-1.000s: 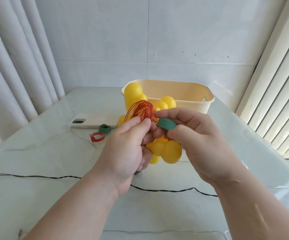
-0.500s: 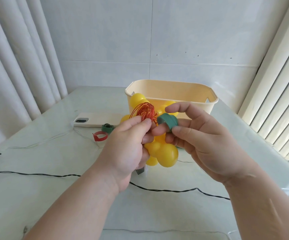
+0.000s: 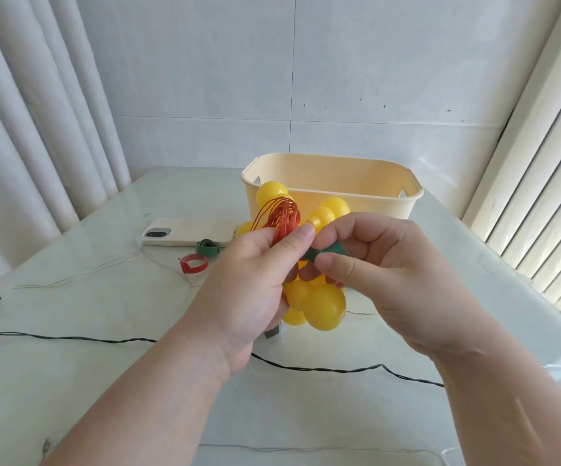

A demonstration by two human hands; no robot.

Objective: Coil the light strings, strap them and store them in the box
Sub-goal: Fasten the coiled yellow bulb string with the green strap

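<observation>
A light string of yellow balls (image 3: 319, 306) on coiled red wire (image 3: 280, 215) is bunched in the air above the table. My left hand (image 3: 255, 284) grips the bunch at the wire, thumb on top. My right hand (image 3: 393, 274) pinches a dark green strap (image 3: 324, 252) against the bunch, just right of my left thumb. The cream plastic box (image 3: 332, 190) stands behind the bunch, open at the top; what it holds is hidden.
A phone (image 3: 188, 232) lies face down to the left, with a rolled green strap (image 3: 207, 247) and a rolled red strap (image 3: 193, 264) beside it. A black wire (image 3: 104, 339) and thin clear wires (image 3: 70, 279) run across the pale table (image 3: 70, 381). Curtains hang left, blinds right.
My right hand has drawn the green strap in closer to the bunch and flattened it between thumb and fingers. My left hand keeps hold of the bunch.
</observation>
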